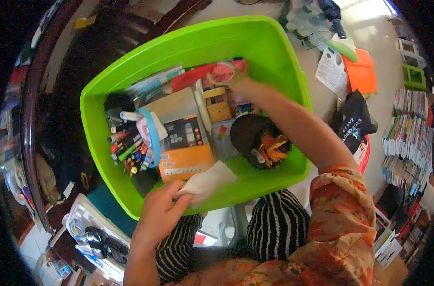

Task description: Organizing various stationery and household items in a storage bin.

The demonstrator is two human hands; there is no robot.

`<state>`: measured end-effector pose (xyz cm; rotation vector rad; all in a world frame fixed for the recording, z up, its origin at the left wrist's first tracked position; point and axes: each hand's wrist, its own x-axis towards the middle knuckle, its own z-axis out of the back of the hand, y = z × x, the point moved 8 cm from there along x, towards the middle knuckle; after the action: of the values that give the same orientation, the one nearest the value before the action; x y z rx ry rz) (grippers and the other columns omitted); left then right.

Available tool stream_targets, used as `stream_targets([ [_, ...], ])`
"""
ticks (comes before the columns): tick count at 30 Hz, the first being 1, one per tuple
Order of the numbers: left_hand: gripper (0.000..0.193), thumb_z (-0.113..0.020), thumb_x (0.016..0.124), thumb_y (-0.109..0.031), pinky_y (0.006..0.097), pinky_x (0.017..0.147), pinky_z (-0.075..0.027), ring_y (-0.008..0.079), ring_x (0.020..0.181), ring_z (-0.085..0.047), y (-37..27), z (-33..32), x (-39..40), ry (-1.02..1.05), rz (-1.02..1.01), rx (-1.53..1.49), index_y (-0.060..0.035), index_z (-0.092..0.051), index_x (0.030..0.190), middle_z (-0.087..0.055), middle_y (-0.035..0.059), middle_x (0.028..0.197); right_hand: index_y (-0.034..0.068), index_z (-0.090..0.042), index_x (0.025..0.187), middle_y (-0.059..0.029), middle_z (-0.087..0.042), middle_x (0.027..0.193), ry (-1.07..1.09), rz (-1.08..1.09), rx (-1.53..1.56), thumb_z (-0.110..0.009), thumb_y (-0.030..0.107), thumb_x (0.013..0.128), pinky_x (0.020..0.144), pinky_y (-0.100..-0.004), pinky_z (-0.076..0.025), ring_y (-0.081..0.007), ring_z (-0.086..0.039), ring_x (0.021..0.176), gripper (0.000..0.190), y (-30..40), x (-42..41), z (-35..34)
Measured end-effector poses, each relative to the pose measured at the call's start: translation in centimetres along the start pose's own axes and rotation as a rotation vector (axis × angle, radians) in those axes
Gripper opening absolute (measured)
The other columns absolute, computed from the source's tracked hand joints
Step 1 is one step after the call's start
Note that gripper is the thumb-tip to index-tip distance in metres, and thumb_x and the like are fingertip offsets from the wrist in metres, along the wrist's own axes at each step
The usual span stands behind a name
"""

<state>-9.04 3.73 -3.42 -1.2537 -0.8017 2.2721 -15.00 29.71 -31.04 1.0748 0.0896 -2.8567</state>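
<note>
A large green plastic bin (281, 43) stands before me. Over its near rim, my left hand (167, 203) pinches a crumpled white tissue or cloth (211, 180). My right hand (243, 84) is blurred inside the far right part, beside a roll of tape (222, 73) and a red item (192, 78); its fingers are mostly hidden. Left in the bin are many pens and markers (131, 146) with a light-blue band (153, 137) around some things. An orange and black box (186, 162), a small wooden piece (217, 105) and a dark round holder (252, 134) lie between and below my hands.
A white tray with a dark object (95, 243) is at the lower left. Orange folders (361, 73), a printed sheet (331, 71) and a black bag (358, 114) lie on the floor at the right. Rows of books (408, 137) line the far right.
</note>
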Motion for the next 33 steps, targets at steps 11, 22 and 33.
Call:
stream_targets([
  [11,0.025,-0.061,0.086,-0.016,0.0351,0.073,-0.048,0.0305,0.084,-0.065,0.1,-0.5,1.2,-0.041,-0.021,-0.036,0.001,-0.061,0.104,-0.066,0.0184,0.092,0.007,-0.066,0.104,-0.0159,-0.066,0.104,-0.241,-0.071,0.251,-0.058,0.03,0.082,0.079,-0.0434,-0.05,-0.0352,-0.063,0.096,0.033,-3.3,2.7,-5.0],
  [22,0.022,-0.061,0.086,-0.016,0.035,0.073,-0.047,0.0261,0.081,-0.065,-0.7,-0.7,2.2,-0.041,-0.015,-0.034,0.0016,-0.061,0.1,-0.066,0.0171,0.089,0.008,-0.065,0.107,-0.0154,-0.065,0.107,-0.196,-0.113,0.289,-0.057,0.031,0.083,0.082,-0.0441,-0.049,-0.0364,-0.061,0.1,0.034,-5.6,0.4,2.5],
  [33,0.024,-0.055,0.093,-0.01,0.0269,0.075,-0.05,0.0117,0.083,-0.062,1.7,1.5,1.5,-0.248,0.154,-0.327,0.0014,-0.057,0.114,-0.066,0.0059,0.095,0.0,-0.06,0.103,-0.0208,-0.065,0.093,-0.183,0.636,1.688,-0.061,0.028,0.079,0.076,-0.0414,-0.051,-0.0314,-0.064,0.086,0.036,12.0,-17.3,14.2],
])
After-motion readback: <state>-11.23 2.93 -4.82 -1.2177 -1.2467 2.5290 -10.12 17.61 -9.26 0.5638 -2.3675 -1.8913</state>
